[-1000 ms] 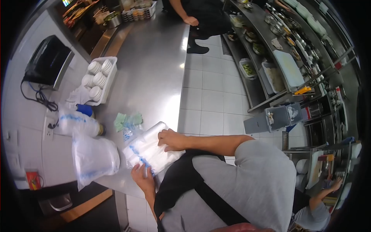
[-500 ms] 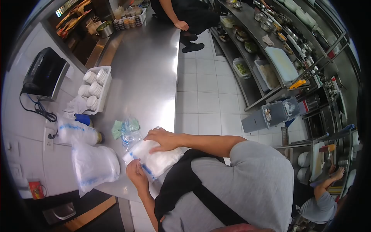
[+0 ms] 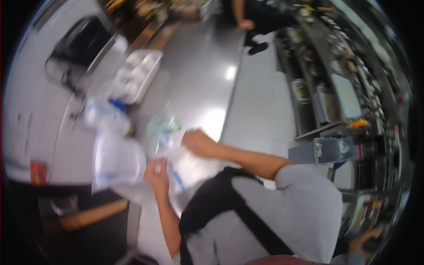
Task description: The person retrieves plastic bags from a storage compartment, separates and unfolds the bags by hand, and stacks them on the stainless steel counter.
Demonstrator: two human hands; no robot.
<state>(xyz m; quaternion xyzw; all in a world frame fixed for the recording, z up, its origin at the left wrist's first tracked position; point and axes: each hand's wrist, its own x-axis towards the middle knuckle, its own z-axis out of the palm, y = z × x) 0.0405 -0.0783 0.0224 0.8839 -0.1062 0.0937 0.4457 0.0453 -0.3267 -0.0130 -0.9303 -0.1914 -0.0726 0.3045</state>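
Observation:
A clear plastic bag with white contents and blue print [image 3: 196,167] lies at the near end of the steel counter, against my apron. My left hand [image 3: 157,176] pinches its left edge. At the bag's far edge is my right hand [image 3: 199,143], its fingers curled closed on the plastic; motion blur softens the fingertips. Just beyond the bag sits a crumpled clear and green plastic bundle [image 3: 163,126]. To the left stands another filled clear bag [image 3: 117,157], near my left hand but apart from it.
Behind the left bag is a roll of plastic bags [image 3: 104,115]. A white basket of white cups [image 3: 138,75] stands by the wall, near a black dispenser [image 3: 79,42]. Another person's hand [image 3: 246,24] rests at the counter's far end. Grey bins [image 3: 304,153] stand right.
The view has swung, shifting the counter rightward and blurring the scene. My right hand has gone from spread flat on the bag to curled at its far edge. My left hand keeps its pinch.

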